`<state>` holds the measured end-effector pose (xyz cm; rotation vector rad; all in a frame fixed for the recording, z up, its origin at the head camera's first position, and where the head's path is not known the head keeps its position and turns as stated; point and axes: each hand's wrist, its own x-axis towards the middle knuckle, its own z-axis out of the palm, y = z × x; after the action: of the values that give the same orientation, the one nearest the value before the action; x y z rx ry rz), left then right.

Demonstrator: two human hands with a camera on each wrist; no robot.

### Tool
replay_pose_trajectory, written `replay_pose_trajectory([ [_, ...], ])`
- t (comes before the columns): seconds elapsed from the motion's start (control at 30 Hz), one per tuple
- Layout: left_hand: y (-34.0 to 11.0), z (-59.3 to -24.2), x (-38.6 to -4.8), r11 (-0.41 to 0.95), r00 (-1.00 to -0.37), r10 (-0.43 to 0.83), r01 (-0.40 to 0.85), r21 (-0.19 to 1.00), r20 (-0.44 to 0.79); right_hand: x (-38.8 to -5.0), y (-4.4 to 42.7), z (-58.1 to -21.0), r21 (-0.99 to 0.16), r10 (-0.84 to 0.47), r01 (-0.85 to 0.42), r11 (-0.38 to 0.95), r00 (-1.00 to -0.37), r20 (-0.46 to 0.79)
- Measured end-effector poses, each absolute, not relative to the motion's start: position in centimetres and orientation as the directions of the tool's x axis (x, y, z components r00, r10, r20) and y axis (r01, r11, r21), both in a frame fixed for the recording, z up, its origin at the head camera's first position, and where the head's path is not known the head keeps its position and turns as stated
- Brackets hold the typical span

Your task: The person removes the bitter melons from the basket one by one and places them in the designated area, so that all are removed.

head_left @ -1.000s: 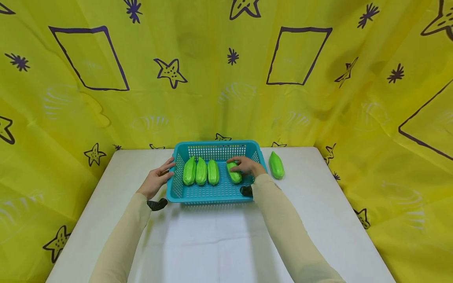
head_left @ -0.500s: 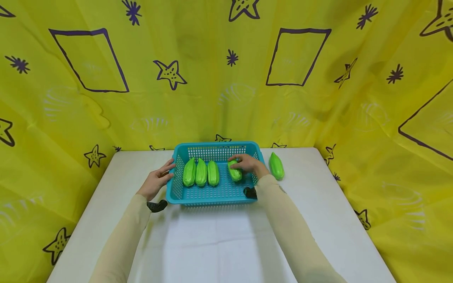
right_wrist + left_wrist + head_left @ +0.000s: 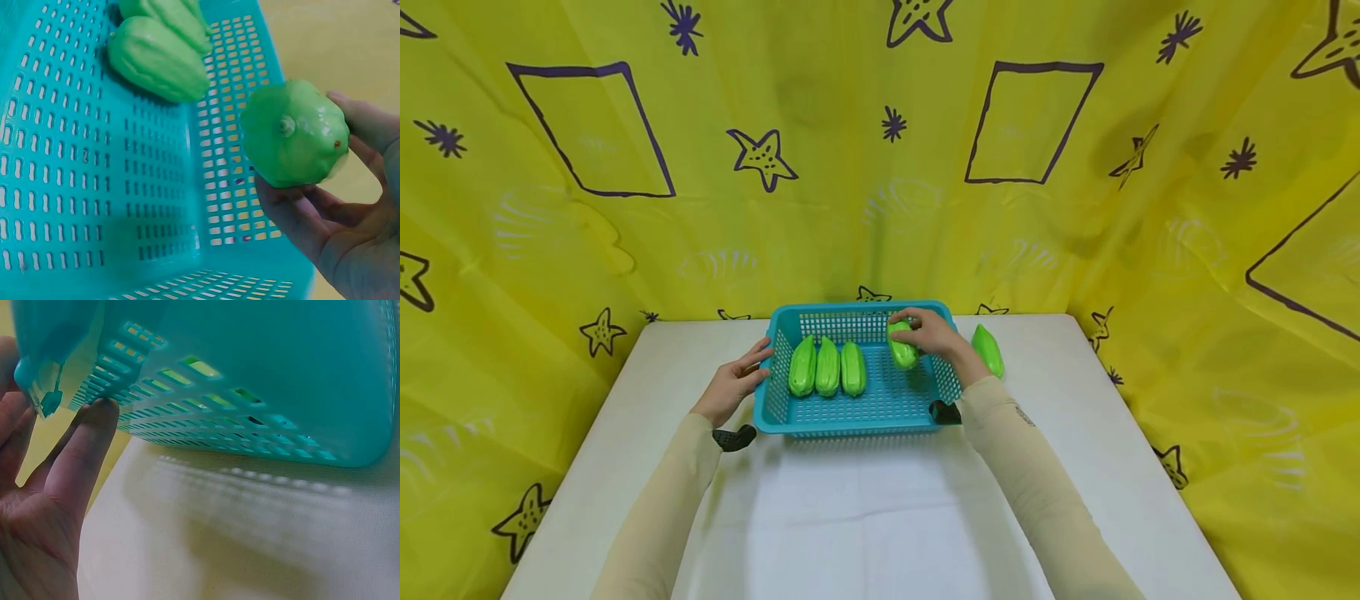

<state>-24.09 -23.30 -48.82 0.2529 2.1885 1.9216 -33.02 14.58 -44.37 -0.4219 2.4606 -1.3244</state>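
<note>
Clamped, in the grip of the right hand (image 3: 929, 333), round one green vegetable (image 3: 904, 357) — held over the right half of the basket (image 3: 865, 429). Best lifted well clear of the basket's rim, with a steady wrist, before any sideways move. Brace the basket's left side with the unclenched left hand (image 3: 730, 388); avoid knocking the vegetable trio (image 3: 827, 371) inside its left half — or squeezing too hard.

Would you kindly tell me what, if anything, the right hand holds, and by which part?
The right hand grips a green vegetable by its opposite sides, one end uncovered.
</note>
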Motion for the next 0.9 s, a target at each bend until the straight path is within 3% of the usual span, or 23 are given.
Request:
replay_pose_trajectory([
  [0.4,-23.4,-48.9,-23.8,0.134,-0.963,0.266,-0.015,0.991,-0.05,-30.9,15.6,-43.2,-0.841,-0.36,-0.201,0.502,-0.933,0.008],
  [0.7,-23.3,-48.9,-24.0,0.134,-0.962,0.267,-0.016,0.991,-0.052,-29.7,17.4,-42.7,-0.878,-0.267,-0.15,0.454,-0.963,0.026],
  [0.9,-23.3,-48.8,-24.1,0.13,-0.961,0.273,-0.012,0.991,-0.047,-29.9,19.8,-42.6,-0.936,-0.237,-0.098,0.337,-0.971,0.017],
])
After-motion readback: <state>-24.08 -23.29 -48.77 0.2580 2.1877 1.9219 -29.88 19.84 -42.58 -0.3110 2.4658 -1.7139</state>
